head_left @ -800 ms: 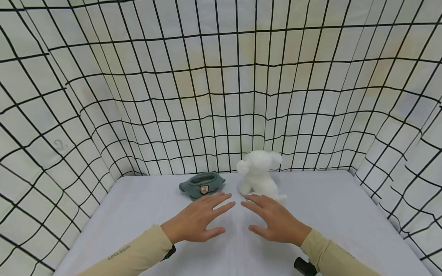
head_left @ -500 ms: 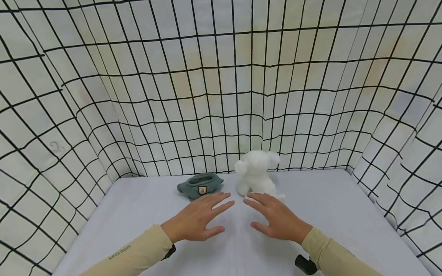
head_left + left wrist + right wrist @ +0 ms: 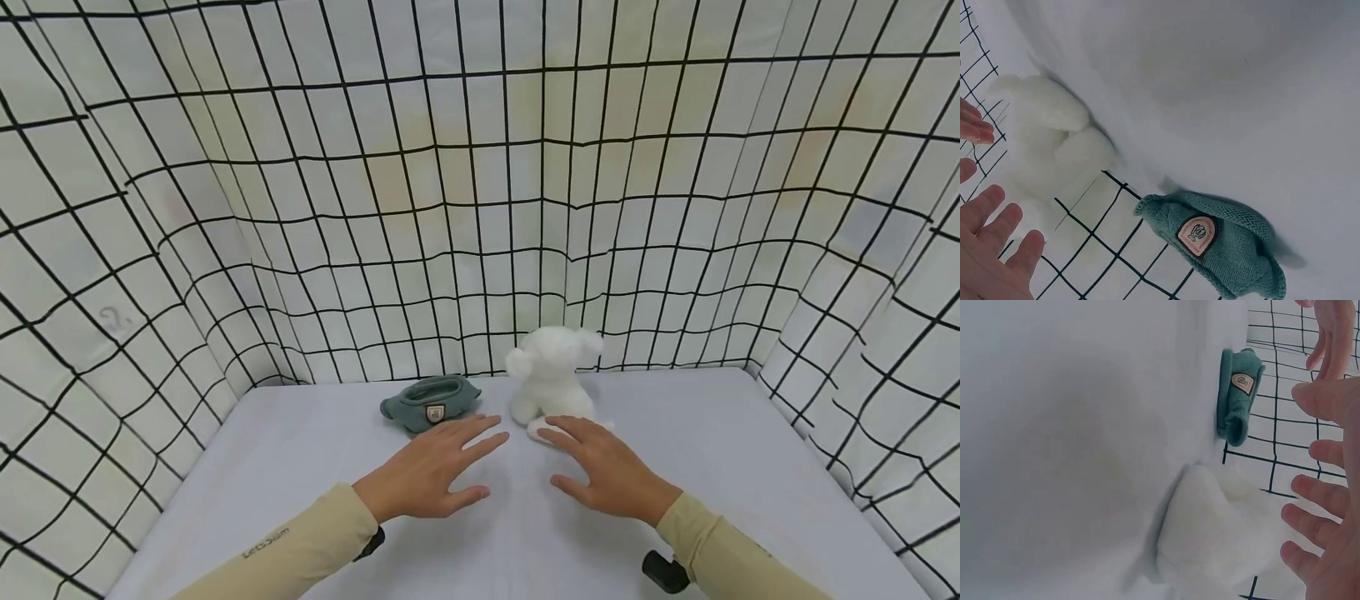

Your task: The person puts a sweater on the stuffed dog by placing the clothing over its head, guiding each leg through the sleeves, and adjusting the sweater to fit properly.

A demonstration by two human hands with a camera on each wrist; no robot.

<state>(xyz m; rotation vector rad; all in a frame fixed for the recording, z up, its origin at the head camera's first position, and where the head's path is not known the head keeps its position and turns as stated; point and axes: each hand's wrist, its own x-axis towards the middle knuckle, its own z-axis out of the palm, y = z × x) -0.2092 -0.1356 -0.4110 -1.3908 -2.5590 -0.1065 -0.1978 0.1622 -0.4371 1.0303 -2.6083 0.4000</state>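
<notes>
A white plush animal [image 3: 553,379] sits upright at the back of the table, right of the middle. To its left lies a small teal knitted toy sweater [image 3: 420,406] with a pale patch on its front. My left hand [image 3: 435,468] hovers above the table in front of the sweater, fingers spread and holding nothing. Over on the right, my right hand [image 3: 615,468] is held in front of the plush, its fingers partly overlapping the toy's lower part in the head view. In both wrist views the plush [image 3: 1041,137] and the sweater [image 3: 1239,394] appear apart from the fingers.
A white table [image 3: 315,450] lies under both hands. White walls with a black grid [image 3: 465,208] enclose its back and sides. A dark wrist device [image 3: 665,572] shows below the right sleeve.
In the head view, the plush, sweater and walls shift slightly left. My right hand sits slightly farther right, leaving a wider gap between the hands. Neither hand takes hold of anything.
</notes>
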